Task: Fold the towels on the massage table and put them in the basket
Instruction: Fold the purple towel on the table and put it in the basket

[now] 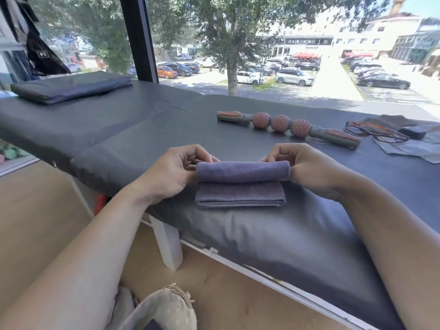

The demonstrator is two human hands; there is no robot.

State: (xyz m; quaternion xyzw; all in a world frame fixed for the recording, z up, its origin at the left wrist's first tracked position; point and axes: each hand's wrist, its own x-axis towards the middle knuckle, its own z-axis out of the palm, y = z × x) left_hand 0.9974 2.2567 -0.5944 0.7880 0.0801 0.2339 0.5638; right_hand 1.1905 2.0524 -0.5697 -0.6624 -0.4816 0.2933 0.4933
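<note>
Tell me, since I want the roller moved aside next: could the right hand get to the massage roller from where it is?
Probably yes. The massage roller lies on bare table beyond the right hand, nothing between them. But that hand grips the purple towel, so it must let go first.

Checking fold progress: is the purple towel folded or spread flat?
Partly folded. The purple towel lies in layers, and the left hand and right hand grip its far edge, rolled over toward the near half.

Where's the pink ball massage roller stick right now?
In the head view, the pink ball massage roller stick lies on the grey massage table, beyond the purple towel and to its right, with the brown-framed glasses just right of it.
</note>
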